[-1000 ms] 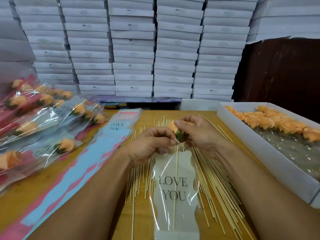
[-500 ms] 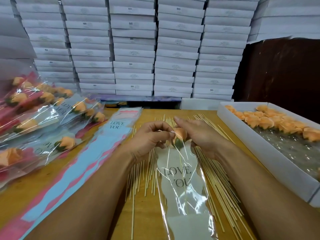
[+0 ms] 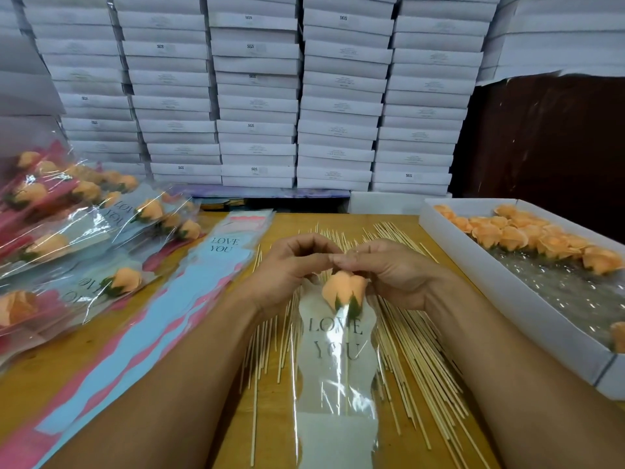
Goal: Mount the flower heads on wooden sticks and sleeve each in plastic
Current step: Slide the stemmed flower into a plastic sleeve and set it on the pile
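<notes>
Sitting just below both hands' (image 3: 291, 272) (image 3: 392, 275) grip, sleeved flower head (image 3: 343, 289).

The sleeve (image 3: 334, 360) is clear, glossy plastic film that catches streaks of light, with a matt frosted panel printed "LOVE YOU". The sticks (image 3: 409, 353) are pale, bare wood with a dry matt look. The flower head (image 3: 341, 289) has soft, matt orange petals. The table (image 3: 155, 377) is smooth yellowish wood. The tray (image 3: 500, 296) and stacked boxes (image 3: 257, 106) look like matt white cardboard.
</notes>
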